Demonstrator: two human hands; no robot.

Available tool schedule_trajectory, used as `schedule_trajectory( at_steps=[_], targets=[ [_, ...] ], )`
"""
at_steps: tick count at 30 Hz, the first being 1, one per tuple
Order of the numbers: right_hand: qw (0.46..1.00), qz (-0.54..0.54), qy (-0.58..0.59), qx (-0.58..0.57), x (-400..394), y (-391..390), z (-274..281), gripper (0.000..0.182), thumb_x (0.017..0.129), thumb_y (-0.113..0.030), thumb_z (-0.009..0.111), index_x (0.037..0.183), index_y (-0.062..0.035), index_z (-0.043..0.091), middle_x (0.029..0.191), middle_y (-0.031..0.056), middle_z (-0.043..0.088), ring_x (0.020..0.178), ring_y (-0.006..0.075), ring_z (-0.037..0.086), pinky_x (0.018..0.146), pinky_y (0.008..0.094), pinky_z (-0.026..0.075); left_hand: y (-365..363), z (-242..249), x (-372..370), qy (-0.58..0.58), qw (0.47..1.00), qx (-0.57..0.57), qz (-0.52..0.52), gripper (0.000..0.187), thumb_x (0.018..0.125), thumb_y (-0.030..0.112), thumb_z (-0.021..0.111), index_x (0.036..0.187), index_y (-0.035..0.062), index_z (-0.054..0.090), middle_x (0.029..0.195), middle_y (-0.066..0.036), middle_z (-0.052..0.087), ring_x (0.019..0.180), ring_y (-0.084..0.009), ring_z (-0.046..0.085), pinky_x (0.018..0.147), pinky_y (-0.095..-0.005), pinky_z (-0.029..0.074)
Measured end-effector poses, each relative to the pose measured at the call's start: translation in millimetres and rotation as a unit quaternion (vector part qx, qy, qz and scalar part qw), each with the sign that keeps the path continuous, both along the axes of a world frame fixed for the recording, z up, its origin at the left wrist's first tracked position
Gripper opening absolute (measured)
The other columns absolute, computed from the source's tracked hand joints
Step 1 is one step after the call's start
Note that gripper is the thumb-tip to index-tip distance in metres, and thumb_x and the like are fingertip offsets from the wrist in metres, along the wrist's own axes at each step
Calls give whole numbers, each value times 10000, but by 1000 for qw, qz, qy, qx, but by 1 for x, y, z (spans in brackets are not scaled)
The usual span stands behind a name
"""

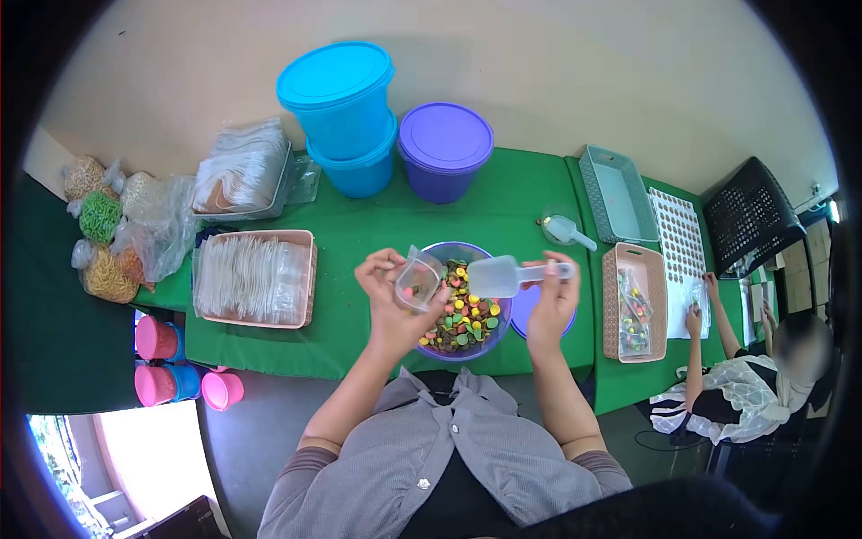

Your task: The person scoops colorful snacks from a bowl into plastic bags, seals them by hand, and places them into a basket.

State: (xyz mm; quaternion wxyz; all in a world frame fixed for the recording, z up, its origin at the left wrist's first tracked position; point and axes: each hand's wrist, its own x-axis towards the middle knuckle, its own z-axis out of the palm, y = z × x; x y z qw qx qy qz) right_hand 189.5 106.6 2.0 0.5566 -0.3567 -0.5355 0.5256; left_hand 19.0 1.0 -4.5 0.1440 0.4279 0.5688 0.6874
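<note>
Pouch (418, 280), its contents unclear, gripped by left hand (388, 292); right hand (552, 301) grips scoop (505, 275) over half-hidden bowl (492, 340).

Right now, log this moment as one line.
left hand: holds small clear bag | right hand: holds scoop | below: purple bowl of coloured candies | green table

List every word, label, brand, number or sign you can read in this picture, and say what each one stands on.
No legible text anywhere.
Stacked blue plastic tubs: no label seen.
Purple lidded plastic tub: no label seen.
White sheet with rows of small dark round marks: too small to read.
Small clear plastic bag in the left hand: no print seen.
Clear plastic scoop in the right hand: no marking seen.
</note>
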Motion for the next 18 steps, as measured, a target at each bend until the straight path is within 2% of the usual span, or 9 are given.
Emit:
schedule_trajectory(
  at_steps=[2, 4, 5, 6, 8, 10, 14, 16, 18],
  targets=[
    [998, 49, -37, -25, -2, 1, -25, 163, 995, -139, 463, 1083, -12, 513, 880, 89, 644, 752, 117, 592, 660, 267, 476, -5, -2, -17, -6, 1000, 8, -27, 645, 747, 112, 772, 1203, 72, 318, 1159, -116, 404, 1009, -244, 553, 940, -395, 460],
    [970, 177, -152, -65, -3, 0, -53, 159, 977, -127, 494, 1078, -13, 542, 853, 85, 646, 757, 137, 614, 681, 274, 492, -8, 9, -24, -134, 983, 26, -126, 533, 827, 198, 711, 1203, 50, 364, 1185, -123, 454, 1024, -259, 567, 917, -385, 482],
    [970, 177, -152, -65, -1, -2, -58, 159, 977, -127, 494, 1078, -13, 542, 853, 85, 646, 757, 137, 614, 681, 274, 492, -11, 18, -20, -164, 978, 23, -128, 407, 926, 276, 601, 1201, 26, 435, 1150, -113, 535, 1032, -224, 578, 847, -352, 514],
    [954, 196, -208, -88, -2, -5, -55, 173, 959, -129, 525, 1085, -14, 550, 906, 105, 638, 816, 158, 613, 725, 289, 489, -13, 20, -22, -164, 978, 22, -128, 407, 926, 276, 601, 1201, 26, 435, 1150, -113, 535, 1032, -224, 578, 847, -352, 514],
    [934, 214, -263, -111, -5, -7, -48, 192, 940, -131, 556, 1092, -14, 558, 960, 124, 631, 876, 179, 612, 770, 305, 487, -17, 22, -27, -255, 956, -73, -129, 329, 968, 273, 548, 1179, 30, 478, 1002, -97, 586, 882, -190, 638, 750, -303, 541],
    [911, 48, -368, 182, -7, -6, -39, 264, 902, -151, 607, 1121, -10, 562, 1115, 157, 578, 1039, 218, 562, 877, 342, 451, -18, 19, -25, -238, 958, -71, -142, 313, 982, 284, 516, 1166, 31, 497, 971, -92, 591, 818, -175, 639, 684, -284, 540],
    [936, 89, -303, 152, -5, -10, -11, 297, 881, -162, 631, 1131, -14, 566, 1222, 145, 525, 1139, 231, 499, 935, 356, 413, -14, 8, -14, -175, 968, -88, -156, 283, 991, 272, 502, 1130, 26, 520, 946, -86, 594, 693, -153, 627, 601, -267, 537],
    [955, 243, -156, 64, -7, -18, -1, 331, 879, -186, 643, 1156, -23, 564, 1226, 124, 530, 1120, 221, 511, 917, 346, 425, -13, 9, 1, -244, 955, -91, -141, 254, 965, 229, 562, 1103, 20, 525, 928, -83, 601, 708, -134, 618, 591, -269, 536],
    [964, 250, -81, 29, -16, -28, 0, 287, 863, -159, 674, 1106, -19, 609, 1168, 113, 572, 1079, 201, 536, 903, 328, 430, -10, -4, 10, -266, 943, -89, -181, 237, 928, 182, 623, 1066, 6, 543, 908, -83, 614, 741, -128, 625, 595, -283, 553]
  ],
)
